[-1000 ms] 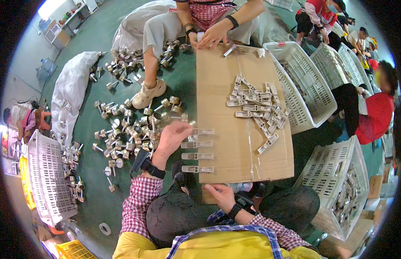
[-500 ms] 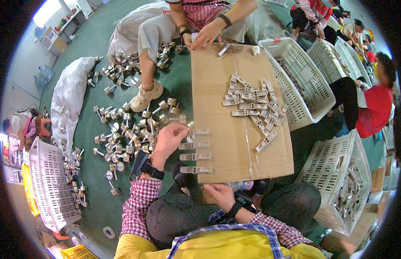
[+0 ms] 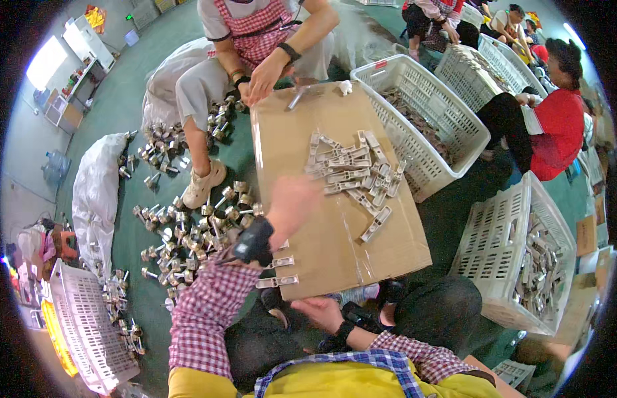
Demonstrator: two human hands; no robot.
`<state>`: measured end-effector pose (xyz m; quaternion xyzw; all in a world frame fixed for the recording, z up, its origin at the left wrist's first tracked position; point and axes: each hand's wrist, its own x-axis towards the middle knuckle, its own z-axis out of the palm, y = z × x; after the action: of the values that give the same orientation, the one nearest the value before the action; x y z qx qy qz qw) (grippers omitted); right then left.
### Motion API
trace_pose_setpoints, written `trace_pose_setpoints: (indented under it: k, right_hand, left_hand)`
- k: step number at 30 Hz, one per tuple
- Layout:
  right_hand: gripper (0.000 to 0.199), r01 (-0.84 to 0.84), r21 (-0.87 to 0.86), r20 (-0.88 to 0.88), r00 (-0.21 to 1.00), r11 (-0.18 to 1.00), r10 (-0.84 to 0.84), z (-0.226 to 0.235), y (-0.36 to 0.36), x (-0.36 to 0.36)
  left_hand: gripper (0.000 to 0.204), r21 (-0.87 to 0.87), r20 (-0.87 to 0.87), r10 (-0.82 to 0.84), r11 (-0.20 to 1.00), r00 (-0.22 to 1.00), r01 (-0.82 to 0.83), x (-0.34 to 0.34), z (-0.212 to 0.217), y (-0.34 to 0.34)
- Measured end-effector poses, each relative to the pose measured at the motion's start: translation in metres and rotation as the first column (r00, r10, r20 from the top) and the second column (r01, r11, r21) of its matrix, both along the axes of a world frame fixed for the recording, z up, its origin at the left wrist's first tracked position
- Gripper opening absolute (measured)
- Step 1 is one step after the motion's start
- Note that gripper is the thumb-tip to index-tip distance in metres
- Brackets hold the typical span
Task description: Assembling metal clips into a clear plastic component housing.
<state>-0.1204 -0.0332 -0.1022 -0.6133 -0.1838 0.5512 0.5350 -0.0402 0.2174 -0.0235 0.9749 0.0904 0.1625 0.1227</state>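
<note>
My left hand (image 3: 294, 204), smeared by motion, is over the left part of a cardboard sheet (image 3: 322, 255), just short of a pile of flat whitish clips (image 3: 351, 172). Whether it holds anything is hidden by the blur. Along the sheet's left edge lie more clips (image 3: 277, 281), jutting past the edge; my left wrist covers part of that row. My right hand (image 3: 320, 313) is at the near left corner of the cardboard, its fingers closed at the edge. A short metal tube (image 3: 298, 98) and a small white lump (image 3: 345, 87) rest at the sheet's far end.
Opposite me sits a person whose hands (image 3: 259, 83) meet at the sheet's far left corner. Round metal pieces with rods (image 3: 189, 242) cover the floor at left. White crates (image 3: 431, 132) of parts stand to the right, another crate (image 3: 89, 331) at far left. Other people work beyond.
My left hand has left the row of clips at the edge and moved right toward the pile. My right hand stays by the near corner. The whole view has shifted and turned slightly.
</note>
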Motion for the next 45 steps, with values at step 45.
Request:
trace_pose_setpoints:
  k: [45]
  right_hand:
    - [0.022,-0.027,-0.164,-0.051,0.999,0.986,0.018,0.015,-0.001,0.005]
  left_hand:
    - [0.015,-0.929,0.000,0.492,0.322,0.871,-0.182,-0.135,-0.048,0.052]
